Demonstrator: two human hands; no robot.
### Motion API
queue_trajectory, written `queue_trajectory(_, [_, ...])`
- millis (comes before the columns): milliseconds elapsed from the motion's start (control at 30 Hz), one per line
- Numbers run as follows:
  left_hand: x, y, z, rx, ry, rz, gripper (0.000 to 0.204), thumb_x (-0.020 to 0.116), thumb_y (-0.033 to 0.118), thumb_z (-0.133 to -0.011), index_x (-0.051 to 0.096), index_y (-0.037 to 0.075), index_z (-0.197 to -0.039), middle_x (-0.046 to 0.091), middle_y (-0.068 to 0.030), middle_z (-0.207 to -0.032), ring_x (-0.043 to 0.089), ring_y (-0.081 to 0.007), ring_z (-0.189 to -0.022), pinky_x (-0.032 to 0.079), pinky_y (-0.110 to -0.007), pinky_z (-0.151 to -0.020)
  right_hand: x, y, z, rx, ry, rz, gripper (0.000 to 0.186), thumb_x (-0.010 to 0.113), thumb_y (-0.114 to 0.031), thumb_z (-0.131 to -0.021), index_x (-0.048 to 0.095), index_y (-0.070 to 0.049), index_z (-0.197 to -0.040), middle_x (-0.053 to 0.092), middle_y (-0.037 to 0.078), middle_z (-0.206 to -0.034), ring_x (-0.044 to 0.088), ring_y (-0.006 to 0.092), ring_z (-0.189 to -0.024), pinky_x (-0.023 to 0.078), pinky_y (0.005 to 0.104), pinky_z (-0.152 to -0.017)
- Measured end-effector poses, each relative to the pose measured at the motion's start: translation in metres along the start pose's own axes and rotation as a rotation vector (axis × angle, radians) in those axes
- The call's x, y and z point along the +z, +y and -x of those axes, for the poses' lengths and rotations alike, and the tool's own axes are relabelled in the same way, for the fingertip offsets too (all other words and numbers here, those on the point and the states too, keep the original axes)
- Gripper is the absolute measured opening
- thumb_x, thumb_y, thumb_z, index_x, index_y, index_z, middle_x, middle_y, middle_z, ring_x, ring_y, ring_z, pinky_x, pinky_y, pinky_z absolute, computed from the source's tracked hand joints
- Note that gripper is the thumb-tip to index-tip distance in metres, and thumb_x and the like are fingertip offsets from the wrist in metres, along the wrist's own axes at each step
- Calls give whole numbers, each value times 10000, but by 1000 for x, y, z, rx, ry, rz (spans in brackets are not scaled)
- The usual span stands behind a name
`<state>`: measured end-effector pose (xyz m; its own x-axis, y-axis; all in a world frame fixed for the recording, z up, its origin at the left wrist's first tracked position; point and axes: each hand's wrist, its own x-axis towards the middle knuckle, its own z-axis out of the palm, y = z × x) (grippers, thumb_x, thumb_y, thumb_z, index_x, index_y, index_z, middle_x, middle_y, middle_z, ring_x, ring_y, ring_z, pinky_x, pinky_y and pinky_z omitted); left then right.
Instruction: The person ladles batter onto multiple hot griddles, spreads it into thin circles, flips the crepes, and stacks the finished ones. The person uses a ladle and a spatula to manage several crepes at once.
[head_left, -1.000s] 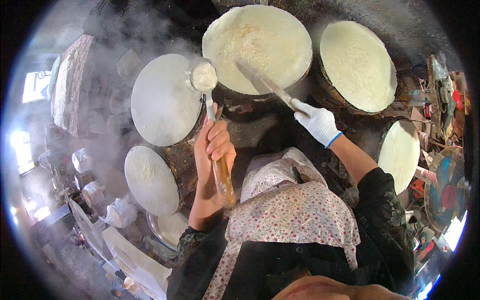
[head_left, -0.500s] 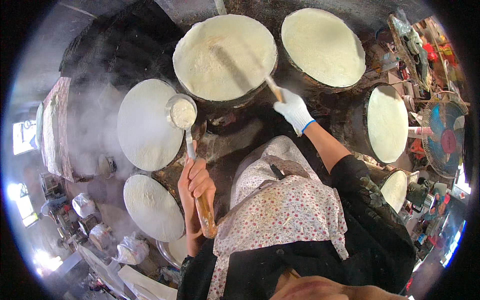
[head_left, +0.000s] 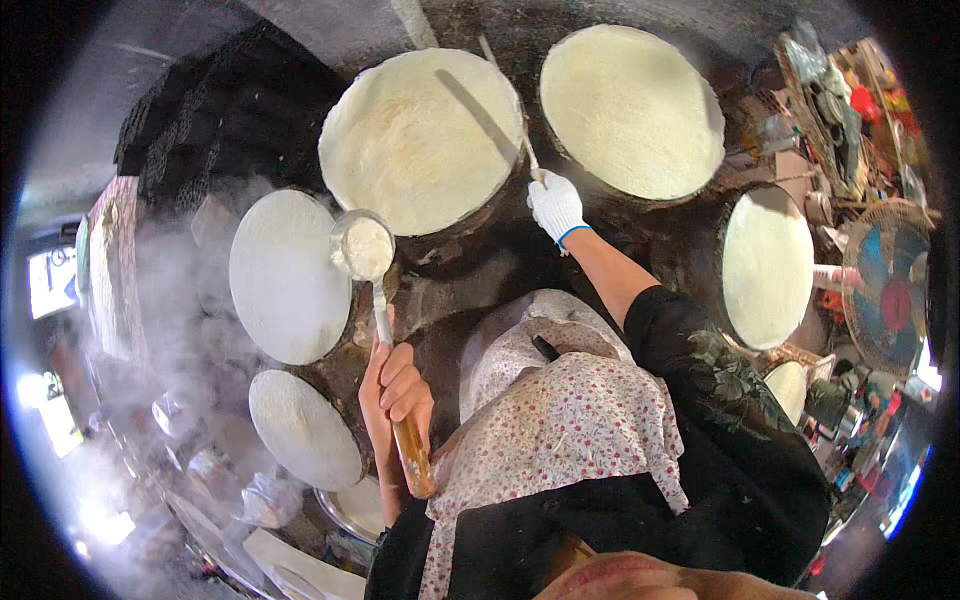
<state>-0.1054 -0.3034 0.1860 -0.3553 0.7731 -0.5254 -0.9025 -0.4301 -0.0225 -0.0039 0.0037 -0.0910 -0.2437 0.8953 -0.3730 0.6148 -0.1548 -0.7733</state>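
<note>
My left hand (head_left: 398, 385) is bare and wrapped round the wooden handle of a metal ladle (head_left: 382, 322). Pale batter (head_left: 367, 250) sits in its bowl, which hangs over the right rim of the left round sheet of batter (head_left: 288, 280). In a white glove, my right hand (head_left: 556, 206) grips a long thin spatula (head_left: 528, 142) by its near end. The spatula points away from me along the right edge of the far middle batter sheet (head_left: 410, 150). A dark narrow shadow lies across that sheet, whose surface is faintly browned.
More round griddles with pale sheets curve about me: far right (head_left: 635, 115), right (head_left: 768, 270) and lower left (head_left: 305, 430). Steam (head_left: 180, 290) drifts on the left. A fan (head_left: 890, 285) stands at the right, beside cluttered shelves. A metal basin (head_left: 355, 505) is at lower left.
The spatula has swung from across the far middle sheet to its right edge, and my right hand has shifted slightly left. My left hand still holds the ladle in about the same place.
</note>
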Motion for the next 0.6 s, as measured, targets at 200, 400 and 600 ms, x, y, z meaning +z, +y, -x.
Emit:
queue_trajectory(200, [-3, -2, 4, 62, 24, 79, 476, 352, 118, -1151, 313, 75, -1624, 400, -5, -768, 428, -58, -473, 460, -214, -383, -38, -58, 33, -165, -118, 2, 468, 640, -373, -963, 696, -67, -1312, 751, 233, -1109, 722, 396, -1076, 559, 448, -933])
queue_trajectory(400, [-18, -5, 4, 159, 49, 96, 497, 307, 151, -1160, 251, 77, -1648, 411, -12, -756, 416, -74, -467, 465, -249, -382, -46, -135, -59, -701, -71, 571, 537, 503, -560, -1030, 773, -99, -976, 738, 211, -861, 730, 415, -840, 572, 529, -754])
queue_trajectory(600, [-19, -28, 0, 264, 26, 245, 494, 298, 179, -1169, 257, 94, -1654, 393, -5, -744, 394, -47, -466, 430, -218, -357, 57, -260, -218, -1036, -206, 748, 353, 510, -361, -1045, 687, -287, -1341, 759, 100, -1180, 719, 340, -1083, 572, 502, -907])
